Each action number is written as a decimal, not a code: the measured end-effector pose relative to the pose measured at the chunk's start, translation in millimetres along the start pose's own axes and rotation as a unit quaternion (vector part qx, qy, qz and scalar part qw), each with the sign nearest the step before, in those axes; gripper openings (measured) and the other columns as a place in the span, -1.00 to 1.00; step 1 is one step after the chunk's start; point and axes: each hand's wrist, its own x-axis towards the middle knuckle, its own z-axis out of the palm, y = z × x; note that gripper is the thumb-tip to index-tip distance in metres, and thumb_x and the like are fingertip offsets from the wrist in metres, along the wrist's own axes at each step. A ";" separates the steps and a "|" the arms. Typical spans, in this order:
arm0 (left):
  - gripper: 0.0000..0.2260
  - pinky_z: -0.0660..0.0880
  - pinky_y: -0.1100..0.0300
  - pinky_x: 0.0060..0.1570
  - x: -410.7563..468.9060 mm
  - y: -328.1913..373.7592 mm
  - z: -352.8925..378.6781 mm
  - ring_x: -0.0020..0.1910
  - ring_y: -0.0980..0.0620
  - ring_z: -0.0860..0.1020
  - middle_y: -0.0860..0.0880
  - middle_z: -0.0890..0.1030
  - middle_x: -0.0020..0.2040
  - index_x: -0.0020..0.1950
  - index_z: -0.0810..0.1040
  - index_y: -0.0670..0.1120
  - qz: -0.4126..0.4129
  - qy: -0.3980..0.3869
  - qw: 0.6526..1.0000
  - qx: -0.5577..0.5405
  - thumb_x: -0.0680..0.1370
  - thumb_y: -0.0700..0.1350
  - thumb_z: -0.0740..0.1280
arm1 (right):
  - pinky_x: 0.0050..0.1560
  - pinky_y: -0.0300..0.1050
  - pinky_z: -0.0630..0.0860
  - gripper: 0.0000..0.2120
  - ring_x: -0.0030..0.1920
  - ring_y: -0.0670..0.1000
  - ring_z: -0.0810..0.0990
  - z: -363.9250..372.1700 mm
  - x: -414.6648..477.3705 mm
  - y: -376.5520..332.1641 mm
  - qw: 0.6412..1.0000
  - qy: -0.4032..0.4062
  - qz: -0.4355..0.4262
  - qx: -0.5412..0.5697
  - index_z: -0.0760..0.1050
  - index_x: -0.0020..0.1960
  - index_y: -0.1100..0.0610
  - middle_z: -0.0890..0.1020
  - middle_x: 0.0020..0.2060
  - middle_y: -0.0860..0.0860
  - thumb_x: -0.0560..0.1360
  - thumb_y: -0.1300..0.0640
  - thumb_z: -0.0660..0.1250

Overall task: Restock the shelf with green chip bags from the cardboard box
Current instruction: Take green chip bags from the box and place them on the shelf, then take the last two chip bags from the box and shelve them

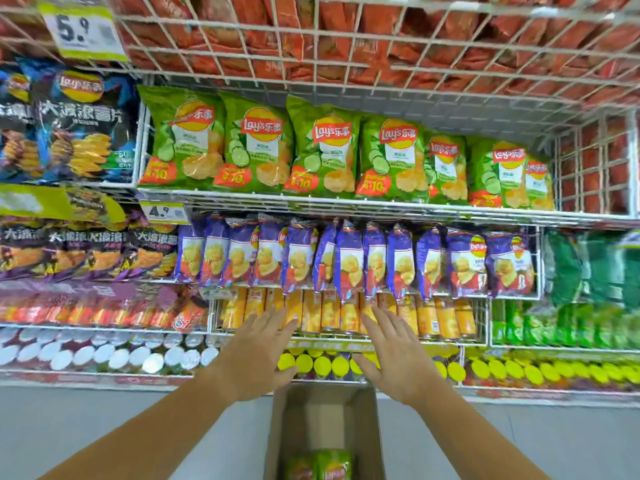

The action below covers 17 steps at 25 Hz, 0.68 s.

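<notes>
Both hands empty: left hand (258,355) and right hand (398,358) spread flat above cardboard box (367,427). Green chip bags (322,464) at box bottom; more on shelf (346,201). Likely light, puffy, slippery, crushable; take by top seam or sides, gently.

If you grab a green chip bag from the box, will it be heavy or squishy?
Probably light: the green chip bag looks puffed with air. Its shiny film may be slippery and crinkle, and squeezing hard could crush what's inside.

Empty, spread hands (332,355) above cardboard box (325,424), below shelved green chip bags (322,150).
</notes>
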 end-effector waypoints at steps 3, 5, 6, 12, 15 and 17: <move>-0.28 0.35 -0.22 0.38 12.5 21.2 24.0 0.50 -0.25 0.30 -0.20 0.32 0.54 0.54 0.34 -0.09 -0.025 -0.007 1.000 -0.007 0.52 0.34 0.12 | 0.55 0.20 0.18 -0.23 0.60 0.22 0.19 27.8 2.3 15.5 0.999 -0.029 -0.014 0.030 0.16 0.63 0.06 0.20 0.61 0.13 0.57 -0.37 -0.07; -0.29 0.24 -0.22 0.45 21.4 34.1 47.0 0.56 -0.24 0.18 -0.19 0.19 0.59 0.59 0.24 -0.08 -0.034 -0.013 0.999 -0.014 0.55 0.32 0.04 | 0.53 0.20 0.22 -0.25 0.58 0.23 0.24 53.4 6.2 26.2 0.998 -0.046 -0.016 0.035 0.21 0.62 0.08 0.25 0.59 0.14 0.57 -0.34 -0.03; -0.29 0.25 -0.21 0.45 26.2 39.6 58.1 0.56 -0.24 0.19 -0.19 0.18 0.59 0.59 0.22 -0.08 -0.038 -0.015 0.999 -0.015 0.56 0.32 0.02 | 0.46 0.21 0.34 -0.27 0.51 0.25 0.36 68.0 8.3 30.3 0.998 -0.056 -0.017 0.027 0.32 0.57 0.10 0.36 0.54 0.16 0.57 -0.33 0.01; -0.26 0.13 -0.16 0.51 51.6 60.4 159.4 0.58 -0.24 0.09 -0.20 0.11 0.61 0.62 0.09 -0.11 -0.054 -0.093 0.992 -0.072 0.56 0.31 0.00 | 0.20 0.25 0.56 -0.31 0.30 0.28 0.60 186.8 14.6 41.6 0.987 -0.150 0.002 0.058 0.50 0.41 0.18 0.59 0.33 0.20 0.56 -0.30 0.05; -0.27 0.28 -0.12 0.45 62.3 68.1 225.3 0.56 -0.24 0.16 -0.20 0.17 0.59 0.60 0.13 -0.13 -0.053 -0.103 0.990 -0.086 0.56 0.28 0.10 | 0.17 0.15 0.59 -0.27 0.28 0.23 0.62 255.9 13.6 43.2 0.984 -0.159 0.025 0.075 0.51 0.41 0.16 0.60 0.33 0.15 0.62 -0.32 -0.10; -0.28 0.26 -0.05 0.45 63.3 75.8 275.5 0.53 -0.18 0.19 -0.15 0.15 0.59 0.60 0.10 -0.10 -0.049 -0.135 0.982 -0.119 0.57 0.27 0.15 | 0.22 0.13 0.57 -0.32 0.30 0.23 0.60 307.0 12.7 37.0 0.984 -0.150 0.046 0.089 0.45 0.47 0.12 0.57 0.37 0.15 0.61 -0.30 -0.01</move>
